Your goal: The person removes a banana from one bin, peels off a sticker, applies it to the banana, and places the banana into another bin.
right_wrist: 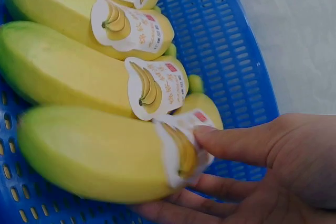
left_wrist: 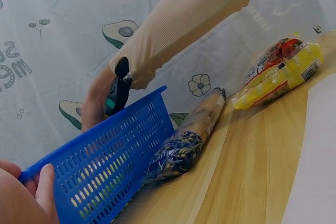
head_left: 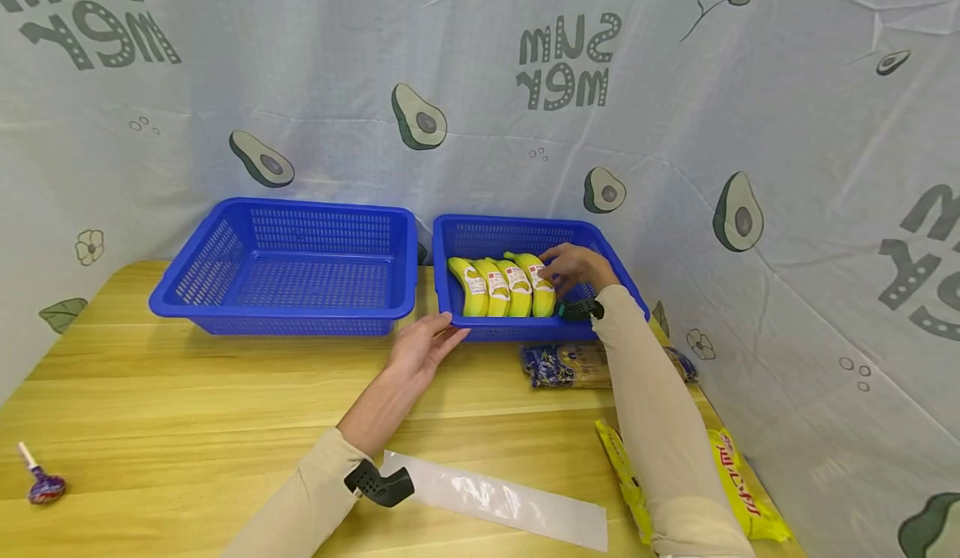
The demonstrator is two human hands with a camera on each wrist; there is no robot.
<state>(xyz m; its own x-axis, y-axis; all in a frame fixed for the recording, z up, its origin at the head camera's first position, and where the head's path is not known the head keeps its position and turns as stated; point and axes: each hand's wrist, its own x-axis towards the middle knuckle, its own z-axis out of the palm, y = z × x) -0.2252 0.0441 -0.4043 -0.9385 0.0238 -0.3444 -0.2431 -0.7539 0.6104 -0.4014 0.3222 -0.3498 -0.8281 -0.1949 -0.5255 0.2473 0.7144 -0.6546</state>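
Two blue baskets stand side by side at the back of the wooden table. The left basket [head_left: 285, 266] holds nothing. The right basket [head_left: 517, 226] [left_wrist: 110, 150] [right_wrist: 220, 40] holds several yellow-green bananas with paper labels. My right hand [head_left: 573, 268] [right_wrist: 181, 174] reaches into it and grips the rightmost banana [head_left: 542, 287] [right_wrist: 94, 156], thumb on its label and fingers underneath. My left hand [head_left: 431, 337] [left_wrist: 29, 187] pinches the front rim of the right basket near its left corner.
A bagged bread loaf [head_left: 570, 366] [left_wrist: 186, 140] lies against the right basket's front. A yellow snack pack [head_left: 742, 491] [left_wrist: 278, 72] sits at the table's right edge, a clear plastic bag [head_left: 510, 504] near the front, a lollipop [head_left: 41, 483] front left. A printed cloth backdrop surrounds the table.
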